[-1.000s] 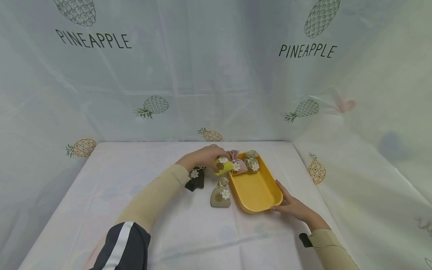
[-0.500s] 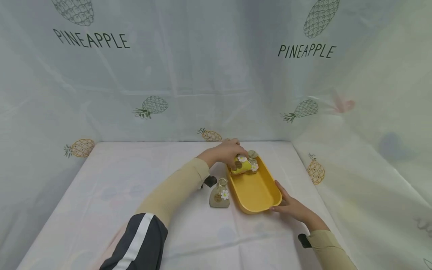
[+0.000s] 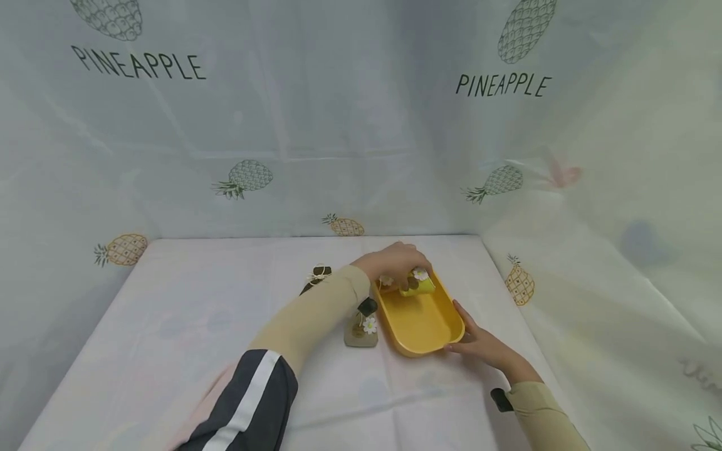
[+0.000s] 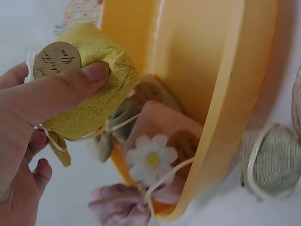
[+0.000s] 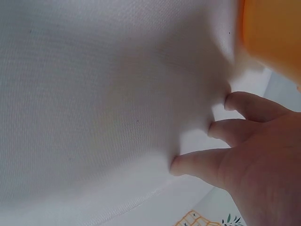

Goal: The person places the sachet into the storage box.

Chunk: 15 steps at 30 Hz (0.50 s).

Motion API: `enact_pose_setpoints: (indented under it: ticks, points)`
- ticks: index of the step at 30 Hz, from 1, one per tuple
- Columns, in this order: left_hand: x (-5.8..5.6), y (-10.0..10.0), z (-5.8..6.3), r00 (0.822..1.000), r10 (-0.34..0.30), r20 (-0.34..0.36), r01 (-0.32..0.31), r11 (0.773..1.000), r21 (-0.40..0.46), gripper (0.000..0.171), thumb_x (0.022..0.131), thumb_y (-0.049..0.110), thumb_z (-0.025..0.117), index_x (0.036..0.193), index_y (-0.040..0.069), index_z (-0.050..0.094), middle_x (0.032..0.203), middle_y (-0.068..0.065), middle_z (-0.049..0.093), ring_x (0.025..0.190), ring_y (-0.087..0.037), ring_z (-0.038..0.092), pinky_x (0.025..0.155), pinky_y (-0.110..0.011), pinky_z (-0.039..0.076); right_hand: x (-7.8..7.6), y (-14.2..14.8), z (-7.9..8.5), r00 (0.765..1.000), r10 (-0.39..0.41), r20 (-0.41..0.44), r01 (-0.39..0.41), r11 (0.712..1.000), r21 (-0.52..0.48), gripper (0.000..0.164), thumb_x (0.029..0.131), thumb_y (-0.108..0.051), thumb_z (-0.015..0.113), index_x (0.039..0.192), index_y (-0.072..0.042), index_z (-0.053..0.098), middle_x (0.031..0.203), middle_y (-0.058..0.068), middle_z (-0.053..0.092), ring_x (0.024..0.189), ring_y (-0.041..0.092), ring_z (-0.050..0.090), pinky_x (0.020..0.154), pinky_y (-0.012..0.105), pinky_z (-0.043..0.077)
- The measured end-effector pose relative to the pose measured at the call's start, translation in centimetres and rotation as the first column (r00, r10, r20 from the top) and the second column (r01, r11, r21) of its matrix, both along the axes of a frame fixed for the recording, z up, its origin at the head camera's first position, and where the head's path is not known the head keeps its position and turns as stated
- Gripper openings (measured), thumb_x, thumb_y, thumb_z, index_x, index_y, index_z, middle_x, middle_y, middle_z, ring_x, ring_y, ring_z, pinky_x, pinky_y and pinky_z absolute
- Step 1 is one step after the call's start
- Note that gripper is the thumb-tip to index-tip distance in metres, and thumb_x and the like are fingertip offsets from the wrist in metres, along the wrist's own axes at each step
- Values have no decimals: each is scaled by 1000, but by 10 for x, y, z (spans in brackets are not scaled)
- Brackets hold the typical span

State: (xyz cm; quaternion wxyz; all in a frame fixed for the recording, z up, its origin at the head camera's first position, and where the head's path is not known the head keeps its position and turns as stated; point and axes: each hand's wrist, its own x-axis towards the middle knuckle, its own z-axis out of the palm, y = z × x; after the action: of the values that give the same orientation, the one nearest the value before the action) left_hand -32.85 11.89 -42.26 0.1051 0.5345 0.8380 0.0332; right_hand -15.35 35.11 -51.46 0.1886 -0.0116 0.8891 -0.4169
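A pineapple-printed curtain (image 3: 361,125) hangs behind the white-covered worktop (image 3: 146,357). The left hand (image 3: 397,263) has its grip clamped on a yellow pouch (image 4: 108,52) over the far end of a yellow tray (image 3: 417,322); whether it touches the pink pouch (image 4: 160,125) there, I can't quite tell. The right hand (image 3: 479,343) sits at the near corner, fingers spread. A careless release might tumble the yellow pouch over the rim; the left sleeve (image 3: 310,326) could nudge the grey-green pouch (image 3: 359,337) outside.

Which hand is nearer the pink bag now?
Left. The left hand is close by the pink bag at the tray's far end, holding the yellow bag; the right hand is farther off, at the tray's near right corner.
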Motion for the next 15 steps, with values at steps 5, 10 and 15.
enact_pose_setpoints:
  ticks: [5, 10, 15]
  points:
    - [0, 13, -10, 1000, -14, 1, 14, 999, -43, 57, 77, 23, 85, 127, 37, 61, 127, 17, 57, 115, -7, 47, 103, -30, 35, -1, 1, 0, 1000, -1, -3, 1, 1000, -18, 106, 85, -38, 74, 157, -30, -2, 160, 19, 9, 140, 52, 14, 102, 73, 20]
    - [0, 21, -17, 1000, -21, -6, 20, 998, -58, 51, 81, 19, 81, 125, 38, 62, 126, 17, 57, 115, -8, 47, 102, -29, 36, -2, 1, -1, 1000, 0, 2, 0, 1000, -7, 105, 85, -40, 73, 157, -31, -2, 161, 17, 8, 140, 52, 15, 103, 72, 20]
    - [-2, 22, -25, 1000, -10, -14, 9, 998, -60, 42, 85, 26, 76, 122, 39, 64, 122, 18, 57, 116, -7, 45, 103, -25, 35, -2, 1, -2, 1000, -1, 18, 1, 1000, 1, 104, 86, -41, 72, 157, -31, -4, 162, 15, 5, 141, 50, 12, 103, 73, 17]
